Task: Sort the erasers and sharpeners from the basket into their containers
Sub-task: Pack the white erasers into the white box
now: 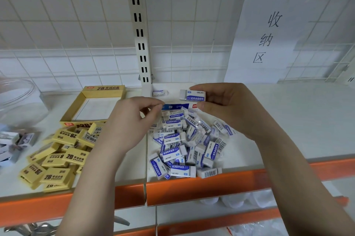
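The right hand (228, 108), just right of the frame's middle, pinches a white rectangular eraser with a blue-and-white paper sleeve reading ERASER (192, 95) between thumb and fingers, holding it clear above the shelf. The left hand (132, 120), at the middle, has its fingers curled with thumb and forefinger tips together; whether anything sits between them cannot be told.

Below and between the hands lies a loose heap of matching blue-and-white sleeved erasers (184, 143) on the white shelf board with an orange front edge (192, 185), reaching down to that edge. Behind the heap, partly hidden by the two hands, shows the blue-and-red printed wall of a cardboard box (178, 106). One more sleeved eraser (160, 93) lies alone at the back, beside the foot of the white slotted metal upright (139, 30).

In the lower left is a scatter of yellow rectangular erasers marked 2B (57, 157); the left forearm crosses over its right side. Behind them stands an open yellow cardboard box marked 2B (96, 103). At the far left edge sit a clear plastic container (19, 101) and some blurred small grey-and-white items (15, 143) that cannot be made out. A white paper sign with black handwritten characters (267, 39) hangs on the white wire grid (67, 24) in the upper right.
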